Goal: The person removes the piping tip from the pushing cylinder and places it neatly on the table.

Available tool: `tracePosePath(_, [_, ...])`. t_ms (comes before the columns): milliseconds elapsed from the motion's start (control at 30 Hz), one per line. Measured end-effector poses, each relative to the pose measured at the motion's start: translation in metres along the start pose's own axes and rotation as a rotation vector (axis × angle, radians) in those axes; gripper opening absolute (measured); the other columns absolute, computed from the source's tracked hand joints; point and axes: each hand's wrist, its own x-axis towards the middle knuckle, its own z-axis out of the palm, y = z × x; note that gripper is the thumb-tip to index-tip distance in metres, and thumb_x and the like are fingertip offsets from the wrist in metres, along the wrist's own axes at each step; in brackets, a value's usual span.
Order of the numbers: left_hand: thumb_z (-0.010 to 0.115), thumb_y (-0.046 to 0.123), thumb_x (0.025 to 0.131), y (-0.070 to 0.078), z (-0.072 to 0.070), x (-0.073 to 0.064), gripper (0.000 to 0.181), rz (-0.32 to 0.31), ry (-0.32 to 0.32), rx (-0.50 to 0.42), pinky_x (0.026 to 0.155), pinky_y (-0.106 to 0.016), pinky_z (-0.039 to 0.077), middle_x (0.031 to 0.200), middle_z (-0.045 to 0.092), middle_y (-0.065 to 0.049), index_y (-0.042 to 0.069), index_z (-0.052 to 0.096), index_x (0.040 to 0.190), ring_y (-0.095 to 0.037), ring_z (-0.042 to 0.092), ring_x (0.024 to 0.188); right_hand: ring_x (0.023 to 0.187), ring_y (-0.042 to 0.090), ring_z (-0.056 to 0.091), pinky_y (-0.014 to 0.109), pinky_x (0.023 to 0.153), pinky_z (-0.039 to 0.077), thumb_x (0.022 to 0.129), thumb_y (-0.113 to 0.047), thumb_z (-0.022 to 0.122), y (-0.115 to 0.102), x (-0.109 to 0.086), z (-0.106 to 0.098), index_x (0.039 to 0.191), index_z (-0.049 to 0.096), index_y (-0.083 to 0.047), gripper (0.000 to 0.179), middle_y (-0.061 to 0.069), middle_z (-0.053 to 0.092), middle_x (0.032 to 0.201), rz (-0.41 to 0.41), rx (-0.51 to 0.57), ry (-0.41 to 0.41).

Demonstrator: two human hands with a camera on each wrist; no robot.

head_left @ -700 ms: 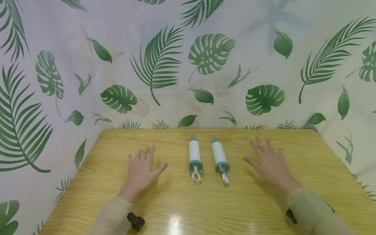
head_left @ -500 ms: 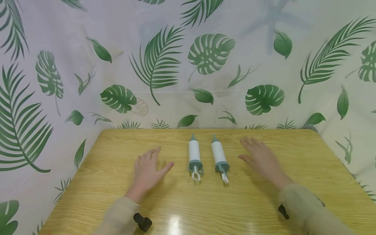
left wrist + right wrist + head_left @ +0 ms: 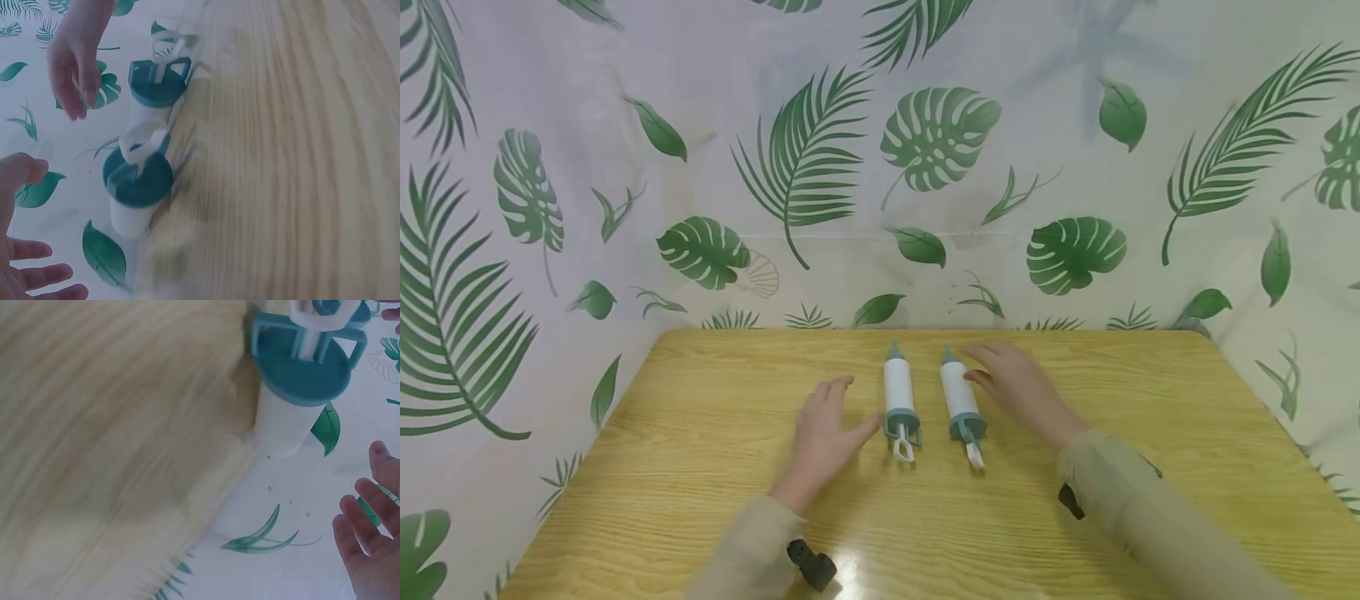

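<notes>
Two icing syringes with white barrels, teal nozzles and teal end caps lie side by side, nozzles facing the far edge. My left hand (image 3: 823, 437) is just left of the left icing syringe (image 3: 898, 385), its thumb spread toward the cap end. Fingers (image 3: 40, 275) look extended in the left wrist view. Beside the right icing syringe (image 3: 958, 390), my right hand (image 3: 1018, 383) reaches in from the right, its thumb by the barrel. In the right wrist view a gap shows between this hand (image 3: 378, 534) and the white barrel (image 3: 287, 422). Neither hand holds anything.
A wooden table (image 3: 700, 467) carries both syringes. Behind it rises a pale backdrop (image 3: 850, 192) printed with green leaves. Black wrist cameras sit on the left cuff (image 3: 812, 567) and right cuff (image 3: 1071, 502).
Both hands have moved inward toward the syringes, the left hand to the right and the right hand to the left. The syringes have stayed in place.
</notes>
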Motion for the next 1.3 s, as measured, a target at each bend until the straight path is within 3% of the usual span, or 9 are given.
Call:
tracePosePath(333, [0.067, 0.05, 0.084, 0.015, 0.025, 0.014, 0.073, -0.074, -0.047, -0.103, 0.091, -0.051, 0.042, 0.128, 0.049, -0.016, 0.003, 0.047, 0.135, -0.033, 0.048, 0.115, 0.106, 0.029, 0.06, 0.042, 0.089, 0.049, 0.087, -0.009, 0.069, -0.004, 0.04, 0.018, 0.121, 0.062, -0.002, 0.036, 0.014, 0.064, 0.115, 0.066, 0.134, -0.149])
tracePosePath(600, [0.07, 0.052, 0.08, 0.02, 0.045, 0.027, 0.079, -0.138, -0.045, -0.057, 0.08, -0.043, 0.047, 0.123, 0.05, -0.016, 0.004, 0.045, 0.138, -0.03, 0.05, 0.105, 0.103, 0.031, 0.061, 0.042, 0.087, 0.05, 0.088, -0.004, 0.067, -0.004, 0.067, 0.037, 0.123, 0.061, -0.001, 0.035, 0.016, 0.062, 0.118, 0.126, 0.188, -0.296])
tracePosePath(733, [0.071, 0.051, 0.079, 0.021, 0.053, 0.032, 0.08, -0.155, -0.059, -0.014, 0.075, -0.039, 0.046, 0.12, 0.05, -0.016, 0.004, 0.043, 0.138, -0.029, 0.05, 0.1, 0.105, 0.034, 0.059, 0.044, 0.089, 0.049, 0.088, 0.0, 0.066, -0.007, 0.076, 0.044, 0.125, 0.059, 0.001, 0.038, 0.019, 0.06, 0.12, 0.114, 0.201, -0.364])
tracePosePath(1100, [0.075, 0.043, 0.079, 0.019, 0.061, 0.034, 0.082, -0.131, -0.136, -0.052, 0.071, -0.034, 0.048, 0.108, 0.048, -0.013, -0.001, 0.038, 0.138, -0.023, 0.05, 0.089, 0.119, 0.036, 0.049, 0.044, 0.099, 0.042, 0.087, 0.011, 0.058, -0.011, 0.095, 0.064, 0.133, 0.053, -0.001, 0.048, 0.022, 0.053, 0.13, 0.12, 0.139, -0.61])
tracePosePath(1300, [0.074, 0.037, 0.08, 0.019, 0.061, 0.033, 0.082, -0.139, -0.152, -0.095, 0.072, -0.034, 0.051, 0.109, 0.048, -0.016, -0.004, 0.036, 0.14, -0.023, 0.052, 0.088, 0.114, 0.037, 0.053, 0.044, 0.095, 0.045, 0.085, 0.015, 0.051, -0.019, 0.101, 0.065, 0.129, 0.054, 0.004, 0.046, 0.023, 0.056, 0.125, 0.127, 0.191, -0.65])
